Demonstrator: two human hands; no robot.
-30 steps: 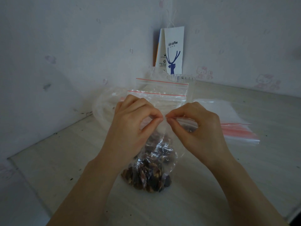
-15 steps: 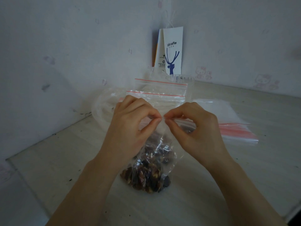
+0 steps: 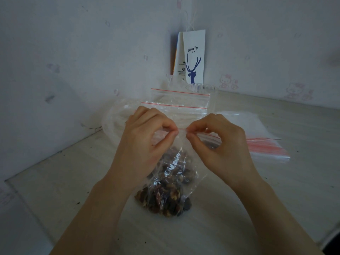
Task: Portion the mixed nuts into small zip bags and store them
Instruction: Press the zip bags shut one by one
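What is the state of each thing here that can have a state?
Small clear zip bag of mixed nuts: filled, standing, top strip pinched.
Left hand: pinching that strip.
Right hand: pinching that strip.
Flat pile of clear red-striped zip bags: empty, lying flat.

One left hand (image 3: 145, 144), one right hand (image 3: 219, 146), one nut-filled zip bag (image 3: 165, 192), two upright bags (image 3: 176, 113), one coffee bag (image 3: 193, 56)

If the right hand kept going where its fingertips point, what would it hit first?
Most likely the left hand: its fingertips pinch the zip bag's top edge just across from the right hand's, only a short stretch of red seal between them.
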